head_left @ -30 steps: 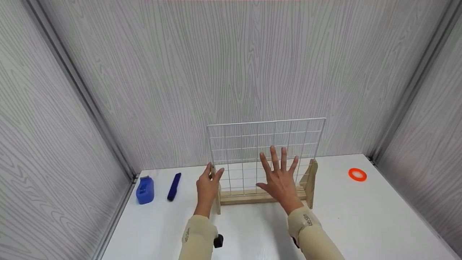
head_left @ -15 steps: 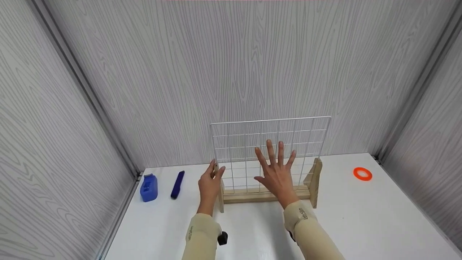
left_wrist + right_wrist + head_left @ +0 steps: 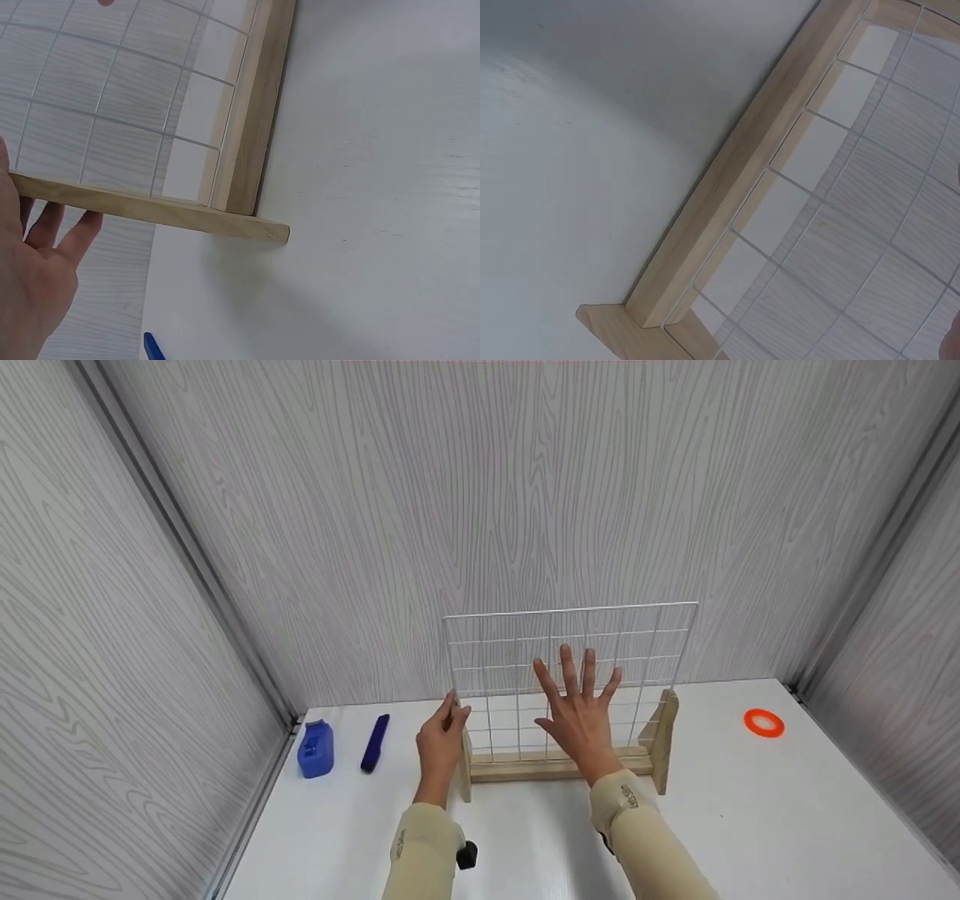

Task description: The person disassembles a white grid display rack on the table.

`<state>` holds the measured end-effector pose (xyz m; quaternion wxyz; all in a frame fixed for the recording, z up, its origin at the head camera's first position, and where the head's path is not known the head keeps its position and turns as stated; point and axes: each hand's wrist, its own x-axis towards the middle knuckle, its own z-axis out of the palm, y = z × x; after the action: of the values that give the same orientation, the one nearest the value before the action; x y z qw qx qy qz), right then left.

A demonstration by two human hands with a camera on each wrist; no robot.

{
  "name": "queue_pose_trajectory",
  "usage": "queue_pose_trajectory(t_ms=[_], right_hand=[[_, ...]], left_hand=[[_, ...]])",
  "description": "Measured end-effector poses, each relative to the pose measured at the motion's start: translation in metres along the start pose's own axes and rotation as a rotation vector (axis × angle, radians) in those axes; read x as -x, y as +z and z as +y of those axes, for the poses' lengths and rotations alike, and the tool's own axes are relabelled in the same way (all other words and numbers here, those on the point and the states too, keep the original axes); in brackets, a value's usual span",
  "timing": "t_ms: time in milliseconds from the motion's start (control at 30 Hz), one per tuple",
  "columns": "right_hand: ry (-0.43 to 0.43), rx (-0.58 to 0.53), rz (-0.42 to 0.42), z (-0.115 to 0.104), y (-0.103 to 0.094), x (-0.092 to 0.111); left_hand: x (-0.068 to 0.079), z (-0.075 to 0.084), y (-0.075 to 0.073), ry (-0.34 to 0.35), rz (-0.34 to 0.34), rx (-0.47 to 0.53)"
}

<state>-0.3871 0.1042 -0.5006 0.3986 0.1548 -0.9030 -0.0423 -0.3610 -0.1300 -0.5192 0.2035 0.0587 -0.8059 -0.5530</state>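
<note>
A white wire grid panel [image 3: 570, 610] stands upright in a wooden stand [image 3: 525, 771] on the white table. My left hand [image 3: 439, 750] grips the stand's left side piece, its thumb on the grid side and its fingers on the outer face. In the left wrist view that wooden side piece [image 3: 172, 212] runs from the palm to the table. My right hand [image 3: 581, 724] is held with fingers spread and straight in front of the grid; whether the palm touches the wires cannot be told. Only slivers of the right fingers [image 3: 951, 343] show in the right wrist view.
On the left of the table lie a blue tape-dispenser-like object [image 3: 316, 750] and a dark blue bar-shaped object [image 3: 375, 743]. An orange ring [image 3: 764, 723] lies at the right. Wood-patterned panels rise behind and on both sides.
My right hand has shifted a little left and up across the grid, fingers still spread. The left hand keeps its grip. The head view has swung slightly, so everything sits further right.
</note>
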Motion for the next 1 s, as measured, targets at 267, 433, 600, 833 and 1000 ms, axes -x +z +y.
queue_pose_trajectory(t_ms=[267,433,600,833,1000], right_hand=[[0.008,-0.002,-0.004,0.003,0.003,-0.004],[0.024,-0.002,-0.004,0.003,0.001,-0.010],[0.052,-0.008,-0.023,0.003,-0.001,-0.015],[0.039,-0.020,-0.032,0.003,0.000,-0.016],[0.023,-0.013,-0.004,0.007,0.001,-0.015]], left_hand=[[0.000,0.000,0.001,0.020,0.017,-0.025],[0.001,0.000,0.000,0.014,0.010,-0.018],[0.002,0.000,0.001,0.008,0.001,-0.011],[0.001,-0.002,0.001,0.005,0.011,0.021],[0.001,0.000,0.002,-0.034,0.005,0.055]])
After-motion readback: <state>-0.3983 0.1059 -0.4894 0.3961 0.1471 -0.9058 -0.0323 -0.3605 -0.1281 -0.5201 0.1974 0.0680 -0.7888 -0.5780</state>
